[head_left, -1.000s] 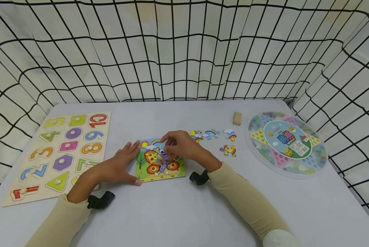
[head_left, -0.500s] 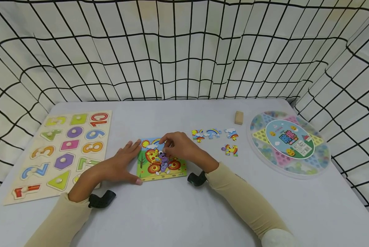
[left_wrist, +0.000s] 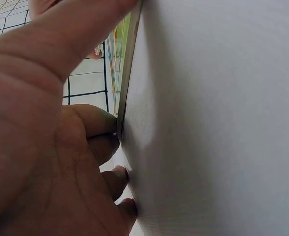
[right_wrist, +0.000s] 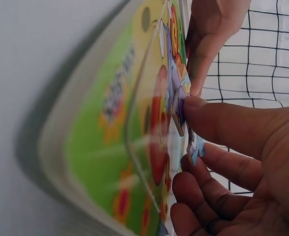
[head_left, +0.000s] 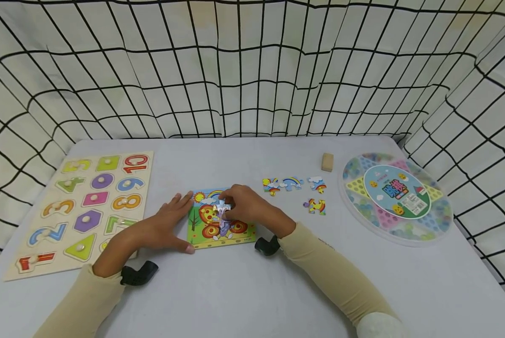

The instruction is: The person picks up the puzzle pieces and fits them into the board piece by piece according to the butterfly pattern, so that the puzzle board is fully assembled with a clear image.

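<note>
A butterfly jigsaw board (head_left: 201,240) lies flat on the table in the head view. My left hand (head_left: 161,230) spreads along its left side, thumb by the near corner and fingertips by the far one. The left wrist view shows fingertips touching the edge of the board (left_wrist: 129,73). Over the middle of the picture, my right hand (head_left: 250,205) pinches a puzzle piece (head_left: 221,207). In the right wrist view, the thumb presses this purple and light-blue piece (right_wrist: 177,114), which sits tilted to the board surface. Part of the board is hidden beneath my right hand.
Several loose puzzle pieces (head_left: 292,182) lie right of the board, with a small wooden block (head_left: 327,162) behind them. A round patterned container (head_left: 396,225) stands at far right. A wooden number-and-shape board (head_left: 76,188) lies left. Black netting (head_left: 239,84) surrounds the table.
My right hand has shifted slightly down and toward me, and the piece at its fingertips now shows tilted with a shiny face. My left hand has stayed in place.
</note>
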{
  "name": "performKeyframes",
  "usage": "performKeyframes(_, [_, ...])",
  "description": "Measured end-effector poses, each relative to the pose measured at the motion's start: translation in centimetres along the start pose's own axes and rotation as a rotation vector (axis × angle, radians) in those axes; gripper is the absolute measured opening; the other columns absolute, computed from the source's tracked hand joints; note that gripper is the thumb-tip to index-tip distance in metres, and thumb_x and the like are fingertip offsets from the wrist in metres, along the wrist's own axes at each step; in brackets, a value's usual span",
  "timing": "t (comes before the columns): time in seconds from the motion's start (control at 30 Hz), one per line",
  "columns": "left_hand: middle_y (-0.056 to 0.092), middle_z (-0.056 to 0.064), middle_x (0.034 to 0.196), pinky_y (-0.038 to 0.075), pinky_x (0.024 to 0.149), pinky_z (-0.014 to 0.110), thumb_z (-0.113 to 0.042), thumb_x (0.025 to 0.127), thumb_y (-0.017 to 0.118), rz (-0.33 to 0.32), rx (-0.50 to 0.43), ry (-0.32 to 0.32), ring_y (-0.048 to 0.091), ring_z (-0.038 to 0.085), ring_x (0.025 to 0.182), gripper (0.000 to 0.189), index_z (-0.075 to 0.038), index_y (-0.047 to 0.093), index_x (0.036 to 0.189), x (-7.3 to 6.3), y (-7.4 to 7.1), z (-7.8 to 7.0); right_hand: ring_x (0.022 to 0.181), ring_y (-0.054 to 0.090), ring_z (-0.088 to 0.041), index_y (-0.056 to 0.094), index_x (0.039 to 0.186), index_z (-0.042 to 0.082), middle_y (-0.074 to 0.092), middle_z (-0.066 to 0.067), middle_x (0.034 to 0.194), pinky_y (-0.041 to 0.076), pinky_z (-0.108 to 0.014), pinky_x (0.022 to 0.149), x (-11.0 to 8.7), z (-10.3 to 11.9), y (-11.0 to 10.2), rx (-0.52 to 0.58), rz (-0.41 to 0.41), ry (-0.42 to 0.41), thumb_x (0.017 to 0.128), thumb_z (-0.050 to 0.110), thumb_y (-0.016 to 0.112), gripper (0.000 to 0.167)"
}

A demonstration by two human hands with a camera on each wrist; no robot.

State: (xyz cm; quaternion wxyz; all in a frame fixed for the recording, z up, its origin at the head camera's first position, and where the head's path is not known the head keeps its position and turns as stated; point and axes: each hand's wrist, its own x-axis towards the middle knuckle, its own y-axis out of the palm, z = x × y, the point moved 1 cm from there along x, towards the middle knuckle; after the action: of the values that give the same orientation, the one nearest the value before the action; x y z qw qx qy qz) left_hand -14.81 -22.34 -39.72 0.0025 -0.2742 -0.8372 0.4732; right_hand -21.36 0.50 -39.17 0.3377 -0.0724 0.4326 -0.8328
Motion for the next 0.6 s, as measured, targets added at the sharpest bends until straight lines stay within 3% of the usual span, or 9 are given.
performKeyframes(0.43, [0.002, 0.015, 0.162, 0.003, 0.113, 0.062, -0.053, 0.068, 0.083, 0.000, 0.008, -0.003, -0.007, 0.039, 0.146, 0.121, 0.002, 0.017, 0.153, 0.08, 0.18, 0.17, 0.092, 0.050, -0.012, 0.060, 0.132, 0.005, 0.054, -0.003, 0.113, 0.046, -0.019, 0.075, 0.03, 0.54, 0.13, -0.113, 0.039, 0.017, 0.088, 0.022, 0.075, 0.049])
performKeyframes(0.6, [0.002, 0.015, 0.162, 0.003, 0.113, 0.062, -0.053, 0.068, 0.083, -0.003, 0.011, -0.002, -0.007, 0.040, 0.146, 0.121, 0.003, 0.018, 0.153, 0.02, 0.12, 0.07, 0.104, 0.049, -0.014, 0.058, 0.136, 0.007, 0.052, -0.006, 0.125, 0.047, -0.020, 0.082, 0.02, 0.82, 0.27, -0.140, 0.046, 0.025, 0.090, 0.020, 0.072, 0.050])
